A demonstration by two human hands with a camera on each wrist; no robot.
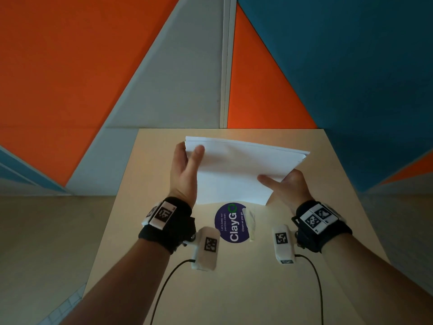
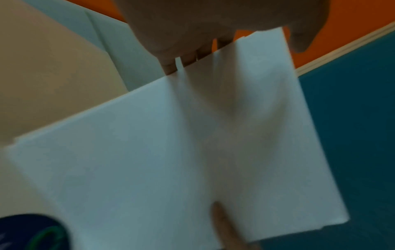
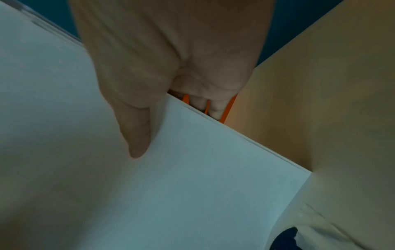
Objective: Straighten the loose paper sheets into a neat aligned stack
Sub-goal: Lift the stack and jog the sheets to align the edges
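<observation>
Paper stack (image 1: 241,170): we see the white sheets held up off the tabletop (image 1: 304,266) between both hands, tilted toward us, the far edges roughly together but with a few sheet corners stepping out at the right end.
Left hand (image 1: 185,172): we see it gripping the stack's left edge, thumb laid across the top sheet and fingers (image 2: 188,59) behind the paper.
Right hand (image 1: 287,187): we see it pinching the near right corner, thumb on top of the sheet and fingers (image 3: 213,108) tucked underneath.
Around the stack: a round dark-blue sticker (image 1: 230,222) reading "ClayGo" lies on the tabletop just under the stack's near edge; a small pale strip, perhaps tape or folded paper, sits at its right side, and we cannot make it out well.
On the arms: black wrist straps (image 1: 171,222) carry white camera blocks with printed square markers, and thin black cables (image 1: 164,292) trail from them toward us.
Surface: a pale beige tabletop, narrow and pushed against the wall.
Room: wall panels (image 1: 70,66) in orange, grey and teal triangles.
Hard to see: both wrist views are blurred and dim; the paper hides most of both hands' fingers.
</observation>
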